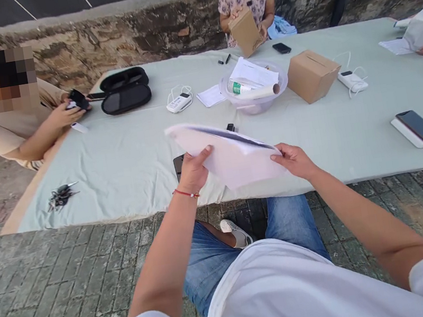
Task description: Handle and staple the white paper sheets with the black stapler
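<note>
Between my two hands I hold a white sheaf of paper [242,161], tilted and slightly parted along its far edge, above the front of the table. My left hand [196,169], with a red bracelet at the wrist, grips its left part with the thumb on top. At the right end my right hand [294,159] pinches the paper between thumb and fingers. A dark phone [179,166] lies partly hidden behind my left hand. Just beyond the sheaf sits a small black object [231,127], partly covered by it.
A cloth-covered table [123,161] bears a plastic basin [257,103] with papers and a roll, a cardboard box [313,75], a black case [125,94], keys [61,197] and a phone on a power bank [419,126]. One person opposite holds a box [245,32]; others sit left and right.
</note>
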Action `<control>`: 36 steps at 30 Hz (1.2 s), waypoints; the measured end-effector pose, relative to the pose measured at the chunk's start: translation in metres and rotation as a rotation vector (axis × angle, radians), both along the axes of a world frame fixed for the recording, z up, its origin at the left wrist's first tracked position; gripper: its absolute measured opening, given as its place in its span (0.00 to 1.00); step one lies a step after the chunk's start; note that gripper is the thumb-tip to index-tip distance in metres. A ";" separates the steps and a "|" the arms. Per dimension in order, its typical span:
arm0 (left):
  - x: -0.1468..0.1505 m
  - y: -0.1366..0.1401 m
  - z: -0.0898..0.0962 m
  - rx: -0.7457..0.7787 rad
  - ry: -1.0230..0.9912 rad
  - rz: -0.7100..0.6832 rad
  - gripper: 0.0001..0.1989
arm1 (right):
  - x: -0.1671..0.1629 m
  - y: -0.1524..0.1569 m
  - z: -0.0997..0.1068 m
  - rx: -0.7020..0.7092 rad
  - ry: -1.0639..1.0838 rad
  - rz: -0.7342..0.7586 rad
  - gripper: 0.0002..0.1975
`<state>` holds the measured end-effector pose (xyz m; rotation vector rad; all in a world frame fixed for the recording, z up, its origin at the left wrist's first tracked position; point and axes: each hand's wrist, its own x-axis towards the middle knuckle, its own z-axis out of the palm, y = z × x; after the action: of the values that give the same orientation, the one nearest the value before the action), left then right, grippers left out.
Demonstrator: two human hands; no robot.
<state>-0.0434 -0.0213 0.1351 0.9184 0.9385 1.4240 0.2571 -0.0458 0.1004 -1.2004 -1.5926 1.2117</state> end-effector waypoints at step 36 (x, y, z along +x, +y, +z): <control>0.028 -0.013 -0.023 -0.196 -0.097 -0.058 0.29 | 0.002 0.030 -0.002 -0.269 0.099 0.193 0.25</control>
<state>-0.0154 -0.0348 0.1126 0.7190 0.9526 1.2907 0.2586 -0.0161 0.0983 -1.1488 -1.5330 1.6260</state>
